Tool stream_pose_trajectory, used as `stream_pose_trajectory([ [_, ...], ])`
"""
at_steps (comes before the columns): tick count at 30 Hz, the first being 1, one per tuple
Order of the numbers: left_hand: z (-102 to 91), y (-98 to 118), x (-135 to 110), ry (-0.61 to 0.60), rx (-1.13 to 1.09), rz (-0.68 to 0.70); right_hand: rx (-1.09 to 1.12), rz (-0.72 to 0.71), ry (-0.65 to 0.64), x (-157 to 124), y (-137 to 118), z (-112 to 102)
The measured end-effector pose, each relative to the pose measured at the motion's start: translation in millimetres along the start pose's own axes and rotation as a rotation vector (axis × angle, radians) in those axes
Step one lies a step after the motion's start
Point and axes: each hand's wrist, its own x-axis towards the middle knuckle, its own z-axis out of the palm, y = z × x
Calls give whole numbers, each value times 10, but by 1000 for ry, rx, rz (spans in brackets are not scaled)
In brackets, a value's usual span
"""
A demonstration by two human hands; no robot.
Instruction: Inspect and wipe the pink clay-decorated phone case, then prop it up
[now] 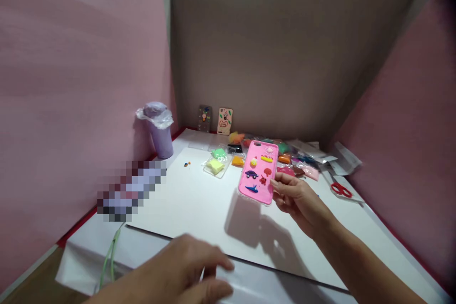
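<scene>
A pink phone case [257,189] is held up above the white board [171,199], with my right hand [295,194] pinching its right edge. Small clay shapes decorate its back, among them a sun, a dark car, a red mushroom and a blue pointed shape. Its shadow falls on the board below. My left hand [199,266] hovers over the near edge of the board, thumb and fingers apart, holding nothing.
Two decorated phone cases, one dark [204,119] and one cream [224,121], lean on the back wall. Packets of coloured clay [215,166] lie behind the pink case. Red-handled scissors [341,190] rest at right. A purple tumbler [161,137] and a blurred-out object [137,190] are at left.
</scene>
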Motion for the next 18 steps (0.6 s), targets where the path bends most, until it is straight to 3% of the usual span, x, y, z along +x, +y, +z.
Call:
stream_pose_trajectory([
  [1,-29,86,137,43,41,36,-34,-2,-9,16,-13,15],
  [3,-78,247,426,3,30,90,-89,-13,-17,42,-55,35],
  [5,-103,357,693,123,-60,117,-124,-21,-22,58,-125,38],
  [8,-93,385,1019,329,-199,90,-167,-23,-13,64,-240,20],
  [11,-52,304,1285,424,-408,10,-171,-41,23,83,-256,-1],
  [14,-4,213,1522,428,-469,20,-107,-58,63,137,-121,-11],
  [18,71,122,1738,315,-513,43,-66,-77,110,233,149,-52],
])
